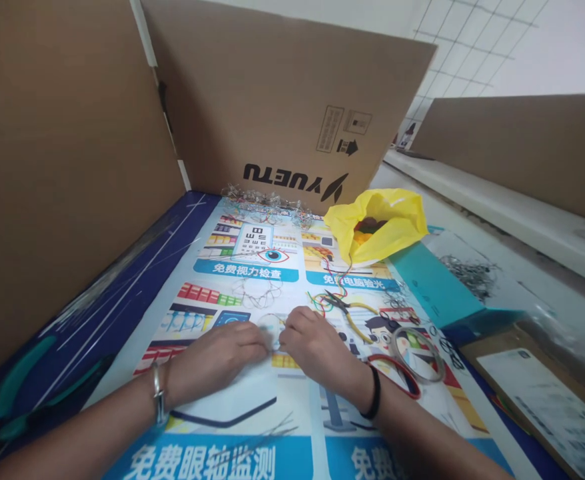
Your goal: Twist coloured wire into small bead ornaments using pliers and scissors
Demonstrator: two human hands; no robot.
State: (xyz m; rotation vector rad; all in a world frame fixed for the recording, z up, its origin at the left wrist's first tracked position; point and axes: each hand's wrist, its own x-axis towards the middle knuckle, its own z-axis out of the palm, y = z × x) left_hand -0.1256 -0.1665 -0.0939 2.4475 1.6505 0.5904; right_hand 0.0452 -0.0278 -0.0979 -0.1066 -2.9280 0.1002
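Observation:
Over the middle of the printed poster, my left hand (220,360) and my right hand (317,343) nearly meet. The fingers of both are bent and pinched on a thin wire (268,316), whose fine loop shows just beyond the fingertips. Motion blur and the fingers hide the exact grip. A loose coil of thin wire (257,292) lies a little farther off. Just beyond my right hand are pliers with yellow handles (355,313), beside red, green and yellow strands (320,300). Near my right wrist rest a silvery ring-shaped roll (435,363) and a red ring (407,377).
Cardboard walls (272,100) stand behind and at left. Tangled wire pieces (267,203) line the back. A yellow bag (397,230) sits back right, near dark small parts (472,273). Teal-handled pliers (17,387) and straight wires (102,287) lie left; loose wires (257,440) lie in front.

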